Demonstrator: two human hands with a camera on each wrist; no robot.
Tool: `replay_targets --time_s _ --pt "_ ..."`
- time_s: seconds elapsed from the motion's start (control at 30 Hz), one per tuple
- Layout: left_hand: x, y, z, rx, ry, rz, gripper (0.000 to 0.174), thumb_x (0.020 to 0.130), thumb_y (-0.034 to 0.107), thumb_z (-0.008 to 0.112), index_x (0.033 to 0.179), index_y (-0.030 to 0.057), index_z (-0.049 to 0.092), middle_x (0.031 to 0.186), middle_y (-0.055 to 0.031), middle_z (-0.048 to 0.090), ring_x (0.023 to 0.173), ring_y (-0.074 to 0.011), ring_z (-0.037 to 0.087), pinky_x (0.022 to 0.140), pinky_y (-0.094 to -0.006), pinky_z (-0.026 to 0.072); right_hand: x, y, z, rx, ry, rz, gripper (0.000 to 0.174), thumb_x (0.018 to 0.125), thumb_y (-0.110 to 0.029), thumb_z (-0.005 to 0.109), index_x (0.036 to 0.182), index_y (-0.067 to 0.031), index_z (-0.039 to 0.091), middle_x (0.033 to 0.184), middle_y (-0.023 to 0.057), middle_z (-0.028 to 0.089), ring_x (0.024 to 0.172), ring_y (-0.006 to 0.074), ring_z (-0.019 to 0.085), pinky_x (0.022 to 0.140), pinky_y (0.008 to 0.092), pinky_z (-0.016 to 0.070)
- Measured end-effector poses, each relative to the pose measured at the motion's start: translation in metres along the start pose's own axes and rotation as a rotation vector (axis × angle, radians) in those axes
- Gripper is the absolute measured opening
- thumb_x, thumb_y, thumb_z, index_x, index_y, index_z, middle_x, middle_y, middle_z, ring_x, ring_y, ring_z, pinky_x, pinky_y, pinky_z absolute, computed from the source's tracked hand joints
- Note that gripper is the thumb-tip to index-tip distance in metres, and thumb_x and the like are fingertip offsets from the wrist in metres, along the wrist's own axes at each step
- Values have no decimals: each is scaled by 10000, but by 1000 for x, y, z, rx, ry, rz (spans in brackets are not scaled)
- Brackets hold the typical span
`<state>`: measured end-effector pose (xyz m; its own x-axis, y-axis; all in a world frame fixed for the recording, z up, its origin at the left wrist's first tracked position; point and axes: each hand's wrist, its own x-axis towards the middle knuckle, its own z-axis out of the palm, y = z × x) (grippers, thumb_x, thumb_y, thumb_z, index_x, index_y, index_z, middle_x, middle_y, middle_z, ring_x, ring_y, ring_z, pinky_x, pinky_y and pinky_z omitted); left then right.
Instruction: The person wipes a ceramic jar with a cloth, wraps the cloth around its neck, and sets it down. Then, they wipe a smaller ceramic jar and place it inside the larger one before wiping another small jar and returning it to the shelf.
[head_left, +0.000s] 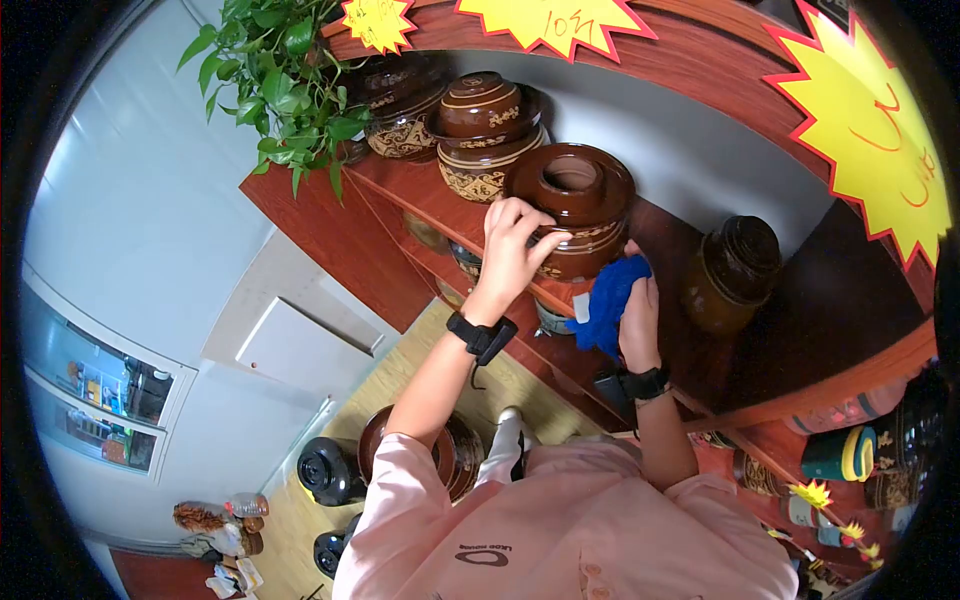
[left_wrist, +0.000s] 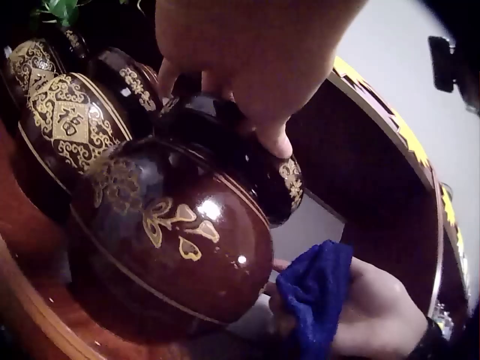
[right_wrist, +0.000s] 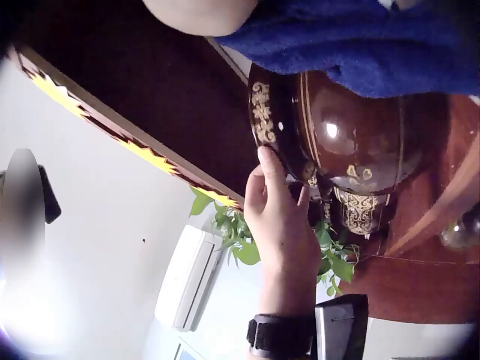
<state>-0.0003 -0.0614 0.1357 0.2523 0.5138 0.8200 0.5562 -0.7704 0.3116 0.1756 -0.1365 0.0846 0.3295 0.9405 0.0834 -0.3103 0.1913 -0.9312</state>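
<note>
A glazed brown jar [head_left: 585, 245] with gold flower patterns and a wide rim stands on the red wooden shelf. My left hand [head_left: 515, 250] grips it at the rim, thumb on one side and fingers on the other; in the left wrist view the left hand [left_wrist: 255, 56] comes down from above the collar. A blue cloth [head_left: 612, 300] is bunched in my right hand [head_left: 640, 325], close beside the jar's right side. Close up, the cloth [right_wrist: 360, 49] overlaps the jar's body [right_wrist: 349, 127] in the right wrist view.
Lidded brown jars [head_left: 490, 165] stand farther left on the shelf, by a trailing green plant [head_left: 285, 80]. To the right is a dark lidded jar [head_left: 735, 270]. Yellow starburst signs [head_left: 870, 130] hang on the upper shelf edge. Black pots [head_left: 328, 470] sit on the floor below.
</note>
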Motion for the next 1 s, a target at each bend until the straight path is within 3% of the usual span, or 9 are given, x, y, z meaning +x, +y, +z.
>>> replay_targets --time_s 0.17,0.3,0.37,0.47,0.6,0.73,0.83,0.9,1.0 --pt "4 26 22 135 75 -26 262 692 292 798 742 76 659 747 -40 521 822 -238 533 1007 -467 301 -4 23 -9 -76 -34 -100 418 1002 -179 324 1373 -16 426 1324 80 511 1124 169 521 969 289 403" --pt "4 35 31 87 70 25 217 745 231 763 891 98 673 823 -37 555 885 -237 556 1068 -509 224 -10 35 -18 -71 -39 -15 422 992 -155 321 1375 -12 425 1353 82 493 1184 173 484 1011 289 364" --pt "-2 31 22 62 30 67 307 779 179 723 1055 87 626 1004 -80 567 1010 -270 550 1076 -536 231 -10 44 -27 -86 -50 -17 423 990 -149 322 1377 -14 425 1363 82 485 1195 172 473 1022 288 352" --pt "-6 14 4 28 43 82 294 796 136 699 1066 62 611 1151 -142 526 1172 -334 466 1044 -497 321 -17 32 -30 -76 -47 38 429 1025 -202 286 1403 -27 388 1376 73 460 1191 152 471 1006 286 372" --pt "-14 -11 -5 -61 -17 -172 380 863 190 657 1198 41 557 1394 -182 359 1299 -351 362 1058 -425 335 -20 28 -25 8 -59 44 433 1008 -178 305 1406 -32 388 1377 83 464 1220 170 461 1025 292 355" --pt "-32 -20 11 -51 178 -290 579 850 205 679 1319 0 409 1389 -174 379 1284 -290 399 1032 -400 376 -17 42 -24 -216 -123 -90 439 947 -87 369 1379 -34 425 1365 90 492 1213 194 486 1020 304 364" --pt "-63 5 2 -224 127 -483 560 840 179 686 1305 -2 431 1348 -161 434 1227 -232 457 1008 -362 400 -23 25 -21 -419 -235 -210 409 892 -37 399 1291 -17 490 1259 136 565 1162 233 538 1000 333 391" --pt "-92 11 2 -384 -209 -436 596 808 177 720 1299 -3 434 1244 -132 531 1150 -197 517 983 -337 416 -30 7 -17 -503 -313 -257 382 878 -24 403 1242 -10 520 1199 153 595 1134 250 560 989 341 403" --pt "-116 47 18 -662 -362 -434 667 741 231 792 1277 11 461 1136 -108 600 1077 -190 570 926 -330 446 -33 -17 -3 -389 -393 -239 365 847 -3 407 1182 -5 551 1139 158 622 1084 261 592 968 342 421"
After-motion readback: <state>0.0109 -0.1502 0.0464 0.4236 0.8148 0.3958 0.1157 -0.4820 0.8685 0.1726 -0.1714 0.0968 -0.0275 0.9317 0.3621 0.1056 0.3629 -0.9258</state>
